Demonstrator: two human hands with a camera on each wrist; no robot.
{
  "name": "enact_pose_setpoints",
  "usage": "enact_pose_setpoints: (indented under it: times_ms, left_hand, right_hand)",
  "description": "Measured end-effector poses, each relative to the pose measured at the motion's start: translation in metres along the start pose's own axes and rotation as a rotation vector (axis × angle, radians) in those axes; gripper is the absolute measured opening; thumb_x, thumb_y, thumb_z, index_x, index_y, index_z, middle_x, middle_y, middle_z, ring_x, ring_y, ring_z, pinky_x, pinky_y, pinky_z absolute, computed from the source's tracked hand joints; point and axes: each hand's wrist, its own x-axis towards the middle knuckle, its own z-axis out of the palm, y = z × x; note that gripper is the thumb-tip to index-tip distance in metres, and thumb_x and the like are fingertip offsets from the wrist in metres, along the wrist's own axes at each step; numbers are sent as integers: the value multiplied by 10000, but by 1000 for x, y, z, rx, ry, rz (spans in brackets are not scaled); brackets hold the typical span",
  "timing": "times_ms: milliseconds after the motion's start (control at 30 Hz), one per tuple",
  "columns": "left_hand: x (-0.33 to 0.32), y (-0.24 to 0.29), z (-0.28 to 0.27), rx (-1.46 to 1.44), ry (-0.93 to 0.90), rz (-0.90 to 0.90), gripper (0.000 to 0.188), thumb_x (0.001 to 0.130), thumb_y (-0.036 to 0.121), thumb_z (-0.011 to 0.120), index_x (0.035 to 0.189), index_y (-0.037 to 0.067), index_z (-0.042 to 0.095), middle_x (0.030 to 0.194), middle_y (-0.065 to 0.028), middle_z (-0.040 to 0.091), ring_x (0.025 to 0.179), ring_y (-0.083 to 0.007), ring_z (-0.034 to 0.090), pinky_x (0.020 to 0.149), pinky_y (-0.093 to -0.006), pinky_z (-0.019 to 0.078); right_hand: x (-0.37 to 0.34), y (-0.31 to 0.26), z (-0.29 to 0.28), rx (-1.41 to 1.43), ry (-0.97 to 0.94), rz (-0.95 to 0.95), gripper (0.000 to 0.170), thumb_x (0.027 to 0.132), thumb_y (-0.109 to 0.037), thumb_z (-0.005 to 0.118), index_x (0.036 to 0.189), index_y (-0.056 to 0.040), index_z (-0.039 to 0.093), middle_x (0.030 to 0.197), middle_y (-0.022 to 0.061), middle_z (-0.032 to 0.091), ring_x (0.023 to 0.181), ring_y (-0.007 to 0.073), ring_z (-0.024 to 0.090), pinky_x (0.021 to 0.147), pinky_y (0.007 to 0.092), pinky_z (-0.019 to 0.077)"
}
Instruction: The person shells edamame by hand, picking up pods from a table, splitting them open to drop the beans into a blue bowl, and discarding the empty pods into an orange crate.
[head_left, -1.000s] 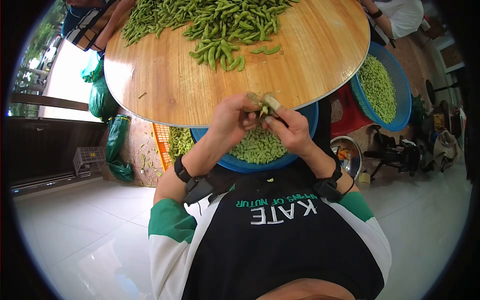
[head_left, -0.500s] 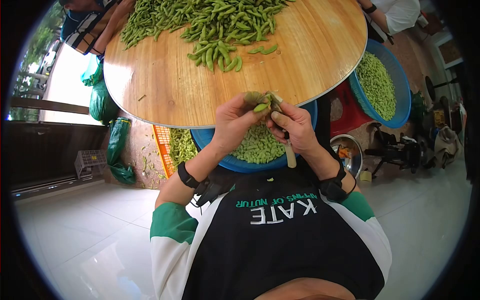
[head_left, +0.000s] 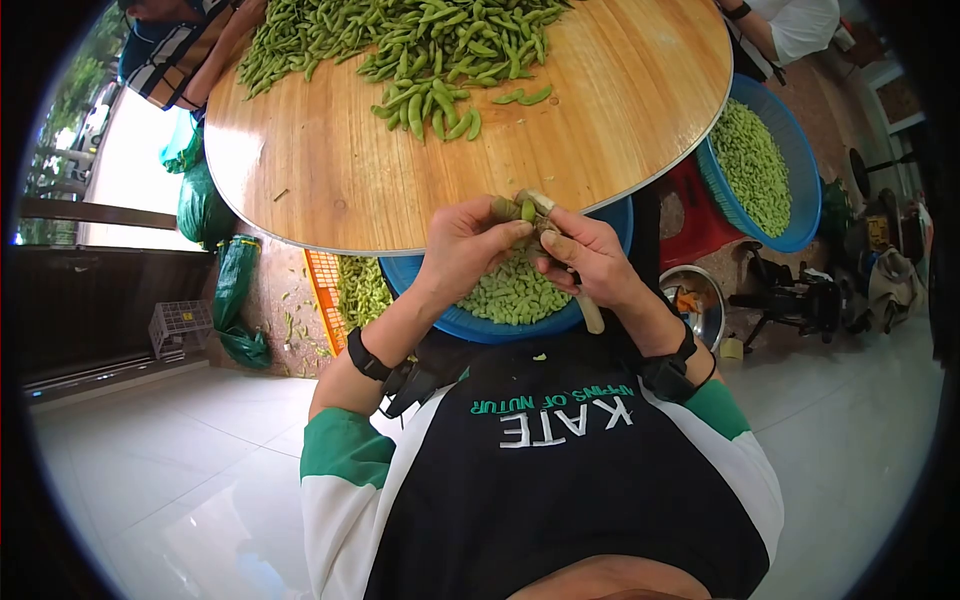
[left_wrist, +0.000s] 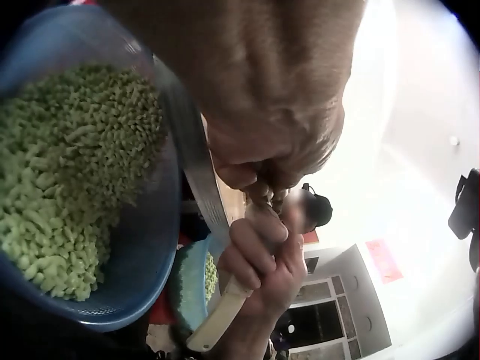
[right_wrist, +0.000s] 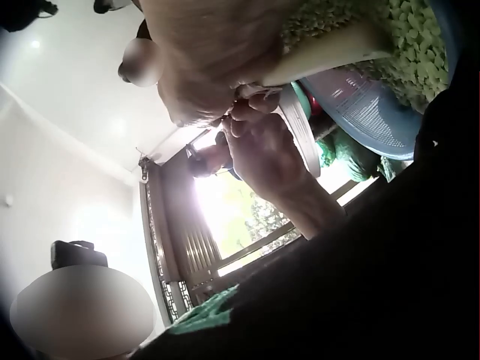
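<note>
Both hands meet over the near edge of the round wooden table (head_left: 330,190). My left hand (head_left: 462,238) pinches a small green bean pod (head_left: 528,210) between thumb and forefinger. Close against it, my right hand (head_left: 598,262) grips a tool by its cream-coloured handle (head_left: 592,315), with the butt sticking out below the palm. The tool's working end is hidden among the fingers. Pale wraps cover some fingertips. Right below the hands, a blue basket (head_left: 622,222) holds shelled green beans (head_left: 515,295).
A big heap of bean pods (head_left: 450,40) covers the table's far side, with a few loose pods nearer. To the right stands another blue basket (head_left: 812,190) of beans beside a metal bowl (head_left: 715,310). An orange crate (head_left: 322,290) stands left. Other people sit across the table.
The tool's cream handle has come into view below my right palm. A green pod now shows between the fingertips. Both hands stay close together over the basket.
</note>
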Motion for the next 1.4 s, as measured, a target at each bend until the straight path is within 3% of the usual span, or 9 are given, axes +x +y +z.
enact_pose_setpoints:
  times_ms: [400,533,600,700,767,900,1067,1133,1400]
  left_hand:
    - [-1,-9,-3,-76,21,98,98,863,52,629,945,-1,642,760,1,605,601,-40,493,514,-191,366]
    - [0,-2,-8,-469,-123,-166,59,862,21,599,918,9,616,768,-19,604,584,-59,498,471,-212,351]
    - [0,-3,-8,-584,-198,-224,50,861,13,590,908,13,608,765,-25,602,576,-65,497,456,-217,343]
    - [-2,-2,-1,-401,-117,-199,60,874,47,595,922,11,604,757,-17,599,573,-59,498,447,-212,345]
    - [-9,5,5,44,6,-104,88,885,78,598,929,2,600,742,-8,594,582,-50,505,470,-202,374]
    - [-19,2,4,146,25,-20,103,888,83,598,939,-7,596,743,3,596,624,-43,523,526,-200,417]
    - [-43,6,-15,363,124,185,100,883,39,583,965,-15,600,756,10,608,681,-45,543,588,-209,439]
    - [-50,26,-25,257,144,32,111,883,45,584,981,-2,608,743,20,599,646,-30,512,551,-197,410]
    - [-46,14,-24,103,52,-101,92,897,89,584,968,35,605,677,48,516,551,-17,422,477,-175,310]
  right_hand:
    - [2,10,4,-2,88,-88,295,952,-97,523,1235,-17,544,732,-3,568,466,21,394,407,166,285]
    - [6,15,-13,-79,-33,-56,359,936,-39,503,1291,12,491,816,52,601,533,75,474,469,199,384]
    - [16,23,-16,-902,-15,-714,368,895,-25,580,1257,12,521,816,56,609,650,108,567,548,256,467]
    - [15,21,-13,-1085,73,-809,416,865,-11,612,1266,24,506,894,91,633,800,145,617,676,279,503]
    - [7,20,-8,-920,103,-646,406,861,-18,619,1250,26,512,903,97,639,800,145,624,676,267,500]
    - [3,19,-3,-700,177,-340,345,854,-47,637,1175,35,542,891,100,646,767,138,629,653,248,492]
    - [5,4,-2,-807,235,-341,233,845,-31,631,1065,24,577,804,78,620,711,109,591,631,244,472]
    - [8,2,-3,-895,322,-341,196,842,-16,626,1031,21,586,770,55,606,696,88,563,628,237,455]
    - [39,-1,13,-1359,298,-665,306,717,-50,662,1002,-16,554,890,141,556,783,341,555,644,402,473]
